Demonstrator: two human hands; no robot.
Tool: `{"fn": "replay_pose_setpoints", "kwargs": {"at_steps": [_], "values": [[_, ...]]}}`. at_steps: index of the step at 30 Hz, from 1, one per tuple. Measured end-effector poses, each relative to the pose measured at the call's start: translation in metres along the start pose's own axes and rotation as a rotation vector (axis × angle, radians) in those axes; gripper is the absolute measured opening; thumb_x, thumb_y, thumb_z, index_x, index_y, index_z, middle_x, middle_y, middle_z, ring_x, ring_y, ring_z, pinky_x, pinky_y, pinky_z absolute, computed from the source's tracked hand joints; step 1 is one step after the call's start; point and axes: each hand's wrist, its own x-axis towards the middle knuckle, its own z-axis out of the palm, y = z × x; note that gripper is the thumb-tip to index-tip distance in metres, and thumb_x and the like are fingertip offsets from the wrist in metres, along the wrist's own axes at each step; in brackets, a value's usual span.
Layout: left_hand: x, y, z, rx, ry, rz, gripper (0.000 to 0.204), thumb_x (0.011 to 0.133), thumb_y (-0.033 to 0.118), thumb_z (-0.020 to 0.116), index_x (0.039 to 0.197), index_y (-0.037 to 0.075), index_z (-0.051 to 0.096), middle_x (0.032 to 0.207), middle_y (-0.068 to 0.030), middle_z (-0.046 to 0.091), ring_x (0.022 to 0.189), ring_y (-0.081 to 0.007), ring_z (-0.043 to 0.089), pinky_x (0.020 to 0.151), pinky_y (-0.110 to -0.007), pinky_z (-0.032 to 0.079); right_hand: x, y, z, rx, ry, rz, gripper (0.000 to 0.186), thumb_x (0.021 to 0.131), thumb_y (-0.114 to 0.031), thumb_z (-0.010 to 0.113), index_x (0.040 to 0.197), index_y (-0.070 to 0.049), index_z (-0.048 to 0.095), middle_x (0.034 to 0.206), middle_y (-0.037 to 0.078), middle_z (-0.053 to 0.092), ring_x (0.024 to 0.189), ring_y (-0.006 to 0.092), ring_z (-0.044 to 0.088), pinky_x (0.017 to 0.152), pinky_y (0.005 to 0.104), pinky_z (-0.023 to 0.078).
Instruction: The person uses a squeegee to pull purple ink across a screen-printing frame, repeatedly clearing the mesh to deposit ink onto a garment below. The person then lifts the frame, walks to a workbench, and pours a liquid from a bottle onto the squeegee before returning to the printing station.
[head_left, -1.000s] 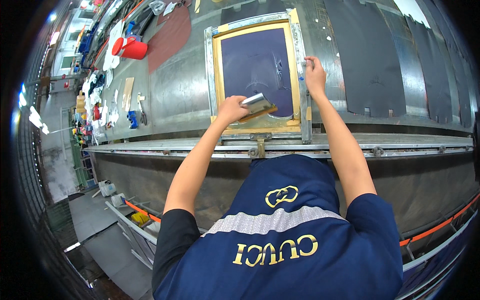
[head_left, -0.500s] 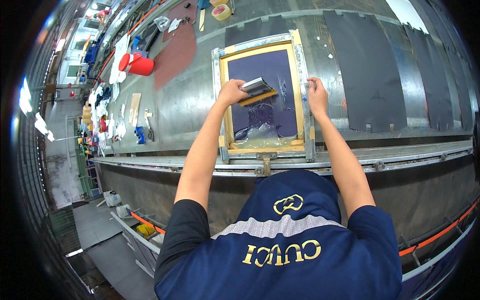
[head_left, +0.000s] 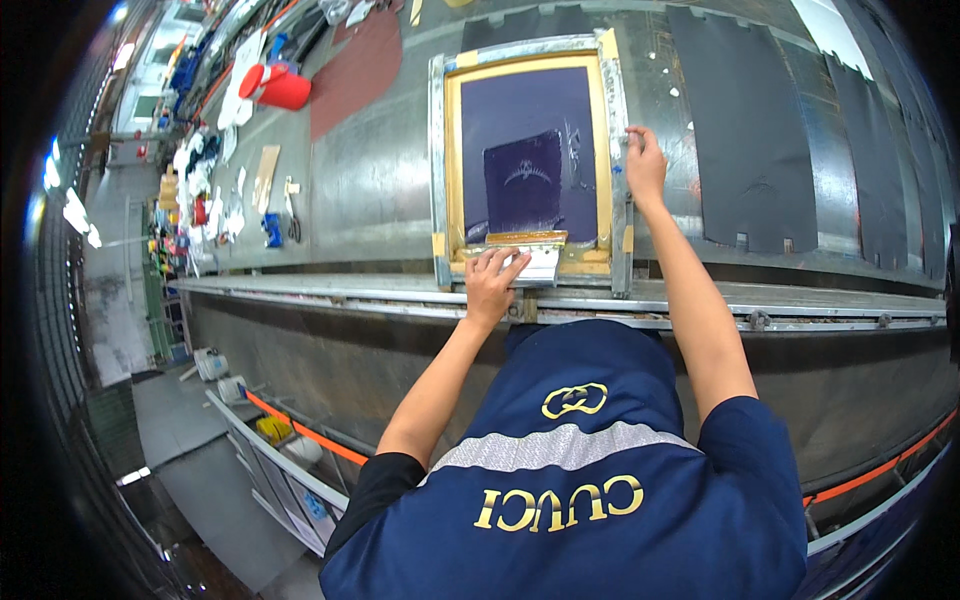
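A screen-printing frame (head_left: 437, 160) with metal outer bars and a yellow inner border lies on the long table. Its dark purple mesh (head_left: 525, 100) carries a darker rectangle with a small pale arched design. My left hand (head_left: 490, 285) grips a squeegee (head_left: 537, 264) with a metal holder and an amber blade, low at the frame's near end. Some glossy clear-looking ink shows beside the blade. At the frame's right bar, my right hand (head_left: 647, 165) is closed with bent fingers against the outer edge; the exact contact of its fingertips is hard to see.
Dark fabric panels (head_left: 750, 130) lie to the right. On the left are a red jug (head_left: 275, 87), scissors (head_left: 292, 210) and a brown-red sheet (head_left: 355, 75). A metal rail (head_left: 380, 300) runs along the table's near edge, in front of my body.
My left hand has drawn the squeegee toward me, from mid-mesh to the near end, and the squeegee has tilted. The dark rectangle with the design is now uncovered. My right hand stays beside the frame.
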Motion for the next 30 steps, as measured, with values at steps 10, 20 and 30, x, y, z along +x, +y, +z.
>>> {"fn": "replay_pose_setpoints", "kwargs": {"at_steps": [10,20,30], "values": [[-0.031,-0.011,-0.069,-0.168,-0.046,-0.066,0.063,0.066,-0.003,0.07,0.124,0.021,0.075,0.125,0.0027,0.073,0.111,-0.027,0.066,0.093,-0.042,0.049,0.008,0.026,0.005,0.005,0.056,-0.137,0.023,0.104,-0.025,0.058,0.115,-0.01,0.073,0.081,0.01,0.07,0.075,0.0215,0.065,0.072,0.0389,0.05],[-0.005,-0.165,-0.037,-1.466,0.266,-1.234,0.078,0.085,0.057,0.084,0.129,-0.006,0.066,0.123,-0.0124,0.071,0.109,-0.0179,0.067,0.099,-0.034,0.05,-0.034,-0.078,-0.017,0.144,0.011,-0.242,0.019,0.106,-0.02,0.061,0.115,-0.008,0.072,0.071,-0.006,0.051,0.059,0.004,0.042,0.051,0.024,0.034],[-0.108,-0.211,-0.263,-1.767,0.37,-0.77,0.063,0.087,0.056,0.082,0.108,-0.003,0.072,0.093,-0.0092,0.074,0.079,-0.0145,0.07,0.073,-0.029,0.057,-0.215,-0.294,-0.056,0.563,-0.112,-0.077,0.039,0.107,-0.028,0.061,0.143,-0.015,0.06,0.071,-0.007,0.038,0.055,0.0021,0.028,0.048,0.0212,0.024]]}}
